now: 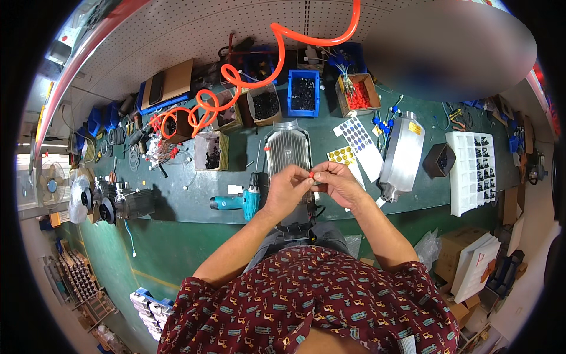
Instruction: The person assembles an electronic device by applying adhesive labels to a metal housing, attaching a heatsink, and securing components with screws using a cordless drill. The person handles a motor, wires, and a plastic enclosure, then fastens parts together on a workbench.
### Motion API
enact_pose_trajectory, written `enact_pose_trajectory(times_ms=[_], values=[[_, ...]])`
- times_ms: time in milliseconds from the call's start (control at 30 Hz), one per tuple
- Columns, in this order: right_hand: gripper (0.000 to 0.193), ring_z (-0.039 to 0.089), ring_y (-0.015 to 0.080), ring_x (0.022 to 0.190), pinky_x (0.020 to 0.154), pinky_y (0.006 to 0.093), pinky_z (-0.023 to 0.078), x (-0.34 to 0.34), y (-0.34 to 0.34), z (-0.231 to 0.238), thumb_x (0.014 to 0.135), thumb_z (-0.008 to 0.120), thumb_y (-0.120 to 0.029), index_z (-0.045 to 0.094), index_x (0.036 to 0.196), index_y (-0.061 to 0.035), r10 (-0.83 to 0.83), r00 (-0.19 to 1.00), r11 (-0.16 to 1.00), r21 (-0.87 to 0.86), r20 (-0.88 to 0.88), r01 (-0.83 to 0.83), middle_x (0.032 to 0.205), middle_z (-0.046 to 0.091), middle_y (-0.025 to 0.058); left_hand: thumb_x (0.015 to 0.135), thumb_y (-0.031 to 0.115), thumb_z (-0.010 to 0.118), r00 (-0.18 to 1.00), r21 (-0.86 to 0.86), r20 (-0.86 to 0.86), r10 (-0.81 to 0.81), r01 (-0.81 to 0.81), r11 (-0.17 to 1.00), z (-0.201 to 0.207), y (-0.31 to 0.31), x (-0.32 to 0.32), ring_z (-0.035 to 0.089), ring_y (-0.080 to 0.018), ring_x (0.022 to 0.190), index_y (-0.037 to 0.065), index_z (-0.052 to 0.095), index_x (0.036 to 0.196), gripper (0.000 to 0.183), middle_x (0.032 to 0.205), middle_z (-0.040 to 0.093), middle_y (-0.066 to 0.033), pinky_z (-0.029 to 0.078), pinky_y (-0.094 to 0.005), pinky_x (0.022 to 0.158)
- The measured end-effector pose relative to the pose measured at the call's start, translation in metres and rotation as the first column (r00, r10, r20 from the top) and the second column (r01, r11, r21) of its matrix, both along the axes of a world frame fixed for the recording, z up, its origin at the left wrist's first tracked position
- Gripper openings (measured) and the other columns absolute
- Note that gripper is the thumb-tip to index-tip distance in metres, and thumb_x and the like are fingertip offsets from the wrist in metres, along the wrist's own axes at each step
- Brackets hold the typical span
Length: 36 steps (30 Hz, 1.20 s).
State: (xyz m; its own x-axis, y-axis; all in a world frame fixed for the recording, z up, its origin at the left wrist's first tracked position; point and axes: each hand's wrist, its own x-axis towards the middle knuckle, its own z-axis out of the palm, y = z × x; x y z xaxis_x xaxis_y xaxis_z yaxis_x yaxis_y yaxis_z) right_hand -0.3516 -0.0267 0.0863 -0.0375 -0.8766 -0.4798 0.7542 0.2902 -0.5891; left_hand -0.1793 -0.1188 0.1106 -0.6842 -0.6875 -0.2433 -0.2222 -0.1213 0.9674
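My left hand (pixel 285 193) and my right hand (pixel 341 184) meet fingertip to fingertip, both pinching a small red piece (pixel 312 174) whose exact kind is too small to make out. Below them on the green bench lies a finned grey metal housing (pixel 287 147), its near end partly hidden by my hands. Another red bit shows at the housing's upper left edge. To the left of my left hand rests a teal cordless drill (pixel 251 202) with its bit pointing away from me. Sheets of yellow round stickers (pixel 341 156) and dark round stickers (pixel 355 134) lie beyond my right hand.
A box of red pieces (pixel 361 97), a blue bin (pixel 303 94) and several cardboard boxes stand at the back. A coiled orange air hose (pixel 283 53) hangs overhead. Rightward are a silver metal housing (pixel 403 154) and a white tray (pixel 466 171); motor-like units (pixel 132 203) sit far left.
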Motion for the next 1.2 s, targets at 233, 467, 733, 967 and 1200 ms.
enact_pose_trajectory(times_ms=[233,467,733,967,1200], values=[[0.022,0.069,0.0137,0.079,0.074,0.0275,0.06,-0.012,-0.002,-0.014,0.089,0.077,-0.005,0.064,0.106,-0.0025,0.126,0.99,0.992,0.001,-0.07,-0.126,0.093,0.069,0.0051,0.089,0.003,0.076,0.997,-0.24,-0.036,-0.064,0.053,0.969,-0.011,-0.001,0.004,0.062,-0.0101,0.078,0.001,0.069,0.108,0.02,0.09,0.067,-0.0052,0.052,-0.0259,0.069],[0.019,0.063,0.0114,0.071,0.068,0.0256,0.054,-0.011,-0.002,0.0,0.088,0.077,-0.006,0.062,0.1,-0.0057,0.17,0.984,0.984,0.055,-0.046,-0.168,0.086,0.067,0.0025,0.085,0.003,0.077,0.965,-0.315,0.08,-0.252,0.264,0.912,-0.002,-0.018,0.005,0.06,-0.0155,0.074,0.001,0.067,0.097,0.016,0.088,0.06,-0.007,0.049,-0.0298,0.066],[0.01,0.064,0.0128,0.069,0.065,0.0257,0.054,0.014,0.0,-0.013,0.09,0.071,-0.006,0.062,0.094,-0.0075,-0.117,0.965,0.993,0.047,0.235,0.109,0.084,0.066,0.0037,0.092,0.006,0.073,0.972,-0.032,-0.017,-0.233,0.232,0.972,-0.008,-0.02,0.002,0.064,-0.0124,0.075,0.001,0.063,0.095,0.012,0.087,0.065,-0.0037,0.052,-0.0274,0.066],[0.015,0.069,0.0137,0.08,0.077,0.0275,0.06,-0.004,-0.019,-0.023,0.091,0.075,-0.006,0.064,0.1,-0.0076,-0.083,0.986,0.984,-0.142,0.146,0.104,0.092,0.07,0.0032,0.1,0.02,0.068,0.987,0.573,-0.131,-0.098,0.155,0.805,-0.014,-0.042,-0.012,0.067,-0.0108,0.08,0.006,0.064,0.095,0.015,0.089,0.069,-0.0016,0.057,-0.0242,0.072],[0.013,0.068,0.0119,0.076,0.073,0.026,0.059,-0.003,-0.063,-0.049,0.089,0.075,-0.002,0.066,0.097,-0.0028,-0.358,0.879,0.93,-0.033,-0.315,0.367,0.088,0.071,0.0055,0.099,0.011,0.065,0.981,0.485,0.016,0.195,-0.178,0.856,-0.039,-0.047,-0.041,0.066,-0.0107,0.085,0.003,0.067,0.107,0.011,0.101,0.07,-0.0043,0.058,-0.0268,0.079]])
